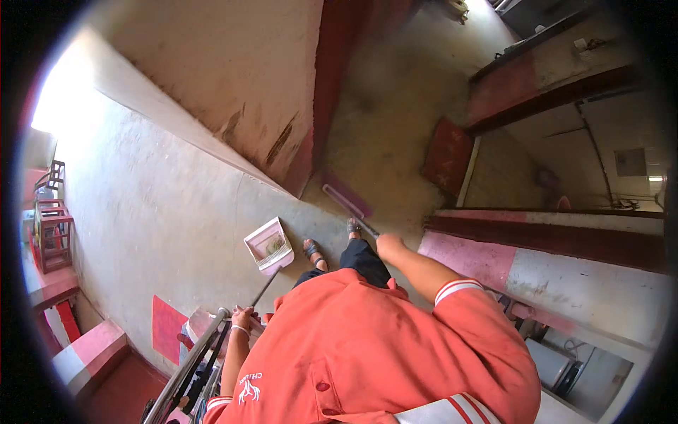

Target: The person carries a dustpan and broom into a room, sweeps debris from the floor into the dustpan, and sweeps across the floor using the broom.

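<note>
My left hand [242,318] grips the dark handle of a long-handled dustpan [269,246], beside a metal railing. The pan, pale pink and white with a comb-toothed edge, is on the floor to the left of my feet. Some greenish-brown debris [275,244] lies in it. My right hand [389,247] is closed around the dark stick of a broom [347,200]. Its long pale bar with purple bristles reaches forward from my right hand, just ahead of my sandalled feet [354,228]. Whether the bristles touch the floor, I cannot tell.
A wall corner [299,180] juts out ahead. To my left are the metal railing [185,360], a red mat [168,328] and stacked red stools [54,233]. Another red mat [449,156] lies by a doorway at the right. A pink and white ledge [556,265] runs along my right.
</note>
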Demonstrator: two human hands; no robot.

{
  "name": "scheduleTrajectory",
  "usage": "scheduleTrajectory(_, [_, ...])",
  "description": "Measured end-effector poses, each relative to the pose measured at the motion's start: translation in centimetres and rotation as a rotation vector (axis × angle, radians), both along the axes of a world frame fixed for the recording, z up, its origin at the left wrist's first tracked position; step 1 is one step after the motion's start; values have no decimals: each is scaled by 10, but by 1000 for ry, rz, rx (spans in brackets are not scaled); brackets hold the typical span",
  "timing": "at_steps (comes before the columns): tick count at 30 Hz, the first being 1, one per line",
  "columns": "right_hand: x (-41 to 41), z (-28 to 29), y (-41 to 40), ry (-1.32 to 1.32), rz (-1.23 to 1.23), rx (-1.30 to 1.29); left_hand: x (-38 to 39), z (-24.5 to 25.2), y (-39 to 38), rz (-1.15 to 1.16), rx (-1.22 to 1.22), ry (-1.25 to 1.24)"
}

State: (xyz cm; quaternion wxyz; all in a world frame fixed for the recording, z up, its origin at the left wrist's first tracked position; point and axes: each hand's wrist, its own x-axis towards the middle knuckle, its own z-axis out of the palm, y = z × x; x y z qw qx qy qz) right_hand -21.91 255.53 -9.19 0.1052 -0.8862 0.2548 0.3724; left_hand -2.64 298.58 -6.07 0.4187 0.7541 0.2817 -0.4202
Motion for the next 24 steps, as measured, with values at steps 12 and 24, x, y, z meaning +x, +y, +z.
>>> scheduleTrajectory(12, [-150, 60, -29, 126, -327, -11, -61, -92, 100, 287, -85, -8])
scheduleTrajectory(24, [-191, -14, -19, 378, -760, 464, -138, -97, 138, -1436, 426, -384])
